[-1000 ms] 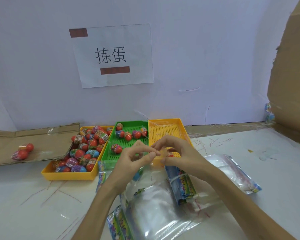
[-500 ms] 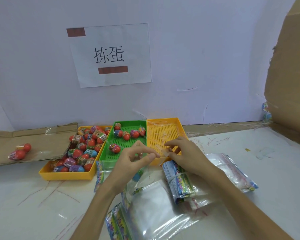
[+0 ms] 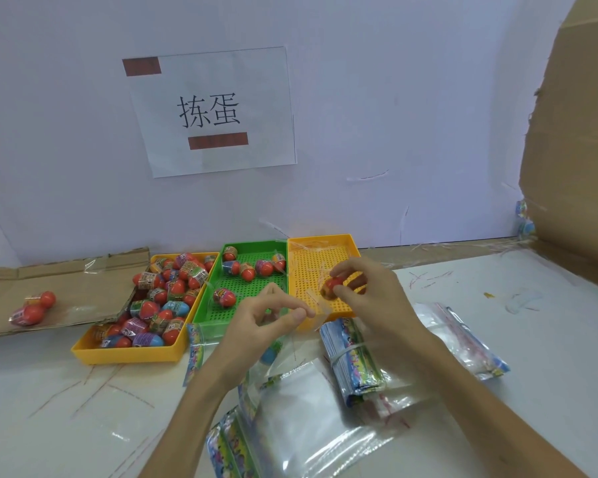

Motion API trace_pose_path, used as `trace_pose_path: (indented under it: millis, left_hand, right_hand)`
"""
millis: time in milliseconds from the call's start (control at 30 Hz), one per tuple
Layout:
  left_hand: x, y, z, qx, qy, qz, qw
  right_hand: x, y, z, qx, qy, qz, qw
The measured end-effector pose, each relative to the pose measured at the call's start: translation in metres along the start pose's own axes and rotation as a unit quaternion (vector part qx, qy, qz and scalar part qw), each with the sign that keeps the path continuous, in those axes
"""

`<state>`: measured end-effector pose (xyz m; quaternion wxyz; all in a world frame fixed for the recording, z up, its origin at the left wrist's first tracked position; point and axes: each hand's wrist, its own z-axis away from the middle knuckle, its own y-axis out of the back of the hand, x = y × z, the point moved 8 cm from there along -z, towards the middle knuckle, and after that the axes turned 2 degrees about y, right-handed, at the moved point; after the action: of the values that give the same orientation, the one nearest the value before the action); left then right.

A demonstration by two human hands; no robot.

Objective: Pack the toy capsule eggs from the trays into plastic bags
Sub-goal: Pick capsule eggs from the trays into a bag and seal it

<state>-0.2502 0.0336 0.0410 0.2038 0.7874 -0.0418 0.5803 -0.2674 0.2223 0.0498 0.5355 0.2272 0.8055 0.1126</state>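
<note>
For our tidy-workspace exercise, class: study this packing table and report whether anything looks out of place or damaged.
Two red eggs lie on the flattened cardboard at the left, outside the trays. The cardboard panel at the right has a torn, ragged edge, and the table bears red scribbles.

Small packing workstation, workshop-type: white desk (image 3: 497, 339) scuffed with red marks, paper sign (image 3: 214, 112) taped to plain wall, cardboard partitions (image 3: 573, 167) (right side torn), sorting trays (image 3: 201, 353) of toy eggs, banded bag stacks (image 3: 353, 360).
</note>
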Motion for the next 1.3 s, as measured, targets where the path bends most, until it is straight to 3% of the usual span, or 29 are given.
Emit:
trace_pose_path:
  millis: [133,367,633,767,900,1000,1300]
  left_hand:
    - [0.004,-0.001,0.001,-0.003,-0.002,-0.013,1.000]
    - [0.005,-0.003,0.001,-0.014,-0.013,-0.011,1.000]
    - [0.002,0.001,0.001,-0.003,-0.011,-0.021,1.000]
    - [0.002,0.005,0.000,0.014,-0.023,-0.026,0.999]
    - [0.002,0.008,-0.001,0.041,-0.023,-0.043,0.998]
    - [-0.001,0.009,-0.003,0.052,-0.001,0.017,0.999]
    - [0.010,0.013,0.000,0.095,-0.061,0.066,0.991]
  right_hand:
    - [-0.014,0.006,-0.003,-0.035,0.004,-0.173,0.984]
    - [-0.019,-0.023,0.008,-0.190,0.014,-0.117,0.975]
    - [-0.019,-0.030,0.015,-0.239,-0.032,-0.149,0.959]
    - [-0.026,-0.035,0.020,-0.269,0.005,-0.139,0.953]
    - [-0.026,-0.031,0.015,-0.195,0.026,-0.127,0.972]
    - [-0.020,-0.026,0.010,-0.134,0.004,-0.136,0.982]
    - [-0.010,-0.034,0.012,-0.124,-0.061,-0.161,0.977]
